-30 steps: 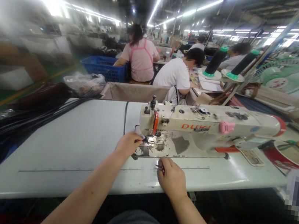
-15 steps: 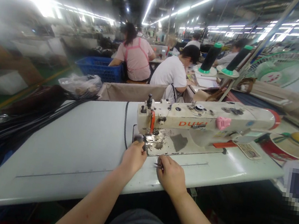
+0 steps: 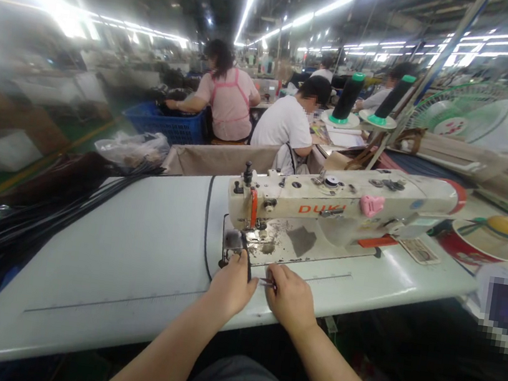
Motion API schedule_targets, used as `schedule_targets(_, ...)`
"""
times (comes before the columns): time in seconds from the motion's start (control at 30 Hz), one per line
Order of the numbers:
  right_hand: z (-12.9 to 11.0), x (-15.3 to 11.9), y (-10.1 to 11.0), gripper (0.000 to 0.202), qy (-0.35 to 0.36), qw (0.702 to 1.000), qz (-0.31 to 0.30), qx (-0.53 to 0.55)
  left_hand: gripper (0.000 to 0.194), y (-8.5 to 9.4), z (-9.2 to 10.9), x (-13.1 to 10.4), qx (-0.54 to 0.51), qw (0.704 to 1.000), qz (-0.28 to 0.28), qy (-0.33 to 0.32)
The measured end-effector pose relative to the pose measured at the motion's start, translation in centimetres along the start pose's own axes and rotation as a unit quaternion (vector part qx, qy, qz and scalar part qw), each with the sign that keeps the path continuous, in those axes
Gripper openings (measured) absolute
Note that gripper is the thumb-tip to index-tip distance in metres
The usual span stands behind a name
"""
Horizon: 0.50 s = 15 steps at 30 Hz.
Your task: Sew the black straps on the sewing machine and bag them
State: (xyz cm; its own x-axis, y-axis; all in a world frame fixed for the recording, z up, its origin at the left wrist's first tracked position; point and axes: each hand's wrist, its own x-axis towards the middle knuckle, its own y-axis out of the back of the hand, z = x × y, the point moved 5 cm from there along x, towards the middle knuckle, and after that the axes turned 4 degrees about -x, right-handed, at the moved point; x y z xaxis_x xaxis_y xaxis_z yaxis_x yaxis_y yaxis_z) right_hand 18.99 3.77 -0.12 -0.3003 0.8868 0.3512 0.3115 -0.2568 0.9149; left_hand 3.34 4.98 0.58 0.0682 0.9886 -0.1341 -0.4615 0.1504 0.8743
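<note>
My left hand [image 3: 232,283] is closed on a narrow black strip [image 3: 248,259], just in front of the presser foot of the sewing machine [image 3: 349,213]. A curve of the same kind of black strip [image 3: 206,228] lies on the white table to the left and runs down toward this hand. Small metal thread snips [image 3: 264,281] stick out of my closed right hand [image 3: 290,296]. Their tips point left, close to the strip and my left thumb. Most of their body is hidden in my palm.
A bundle of long black strips [image 3: 68,196] hangs over the left side of the white table [image 3: 152,245]. Two black thread cones [image 3: 345,99] stand behind the machine. A red bowl with a yellow item [image 3: 473,243] is at right. Co-workers [image 3: 233,99] sit beyond.
My left hand has come toward me and slightly right, bringing the black strip to the snips' tips. The right hand stays nearly in place. A co-worker's arm now reaches across the blue basket.
</note>
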Motion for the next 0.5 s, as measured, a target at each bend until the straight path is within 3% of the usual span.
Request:
schedule_targets(0.2,-0.1,-0.1,0.2,0.022,0.005,1.000,0.011,0.005,0.050,-0.5,-0.6,-0.4,-0.008,1.000,0.013,-0.024)
schedule_targets(0.33,-0.1,-0.3,0.4,0.025,0.010,1.000,0.021,0.017,0.060,-0.7,-0.5,-1.1,-0.007,0.999,-0.021,-0.027)
schedule_targets(0.5,0.5,-0.4,0.5,0.026,0.009,0.996,0.014,0.083,0.044,1.0,0.5,-2.2,0.047,0.998,-0.029,-0.029)
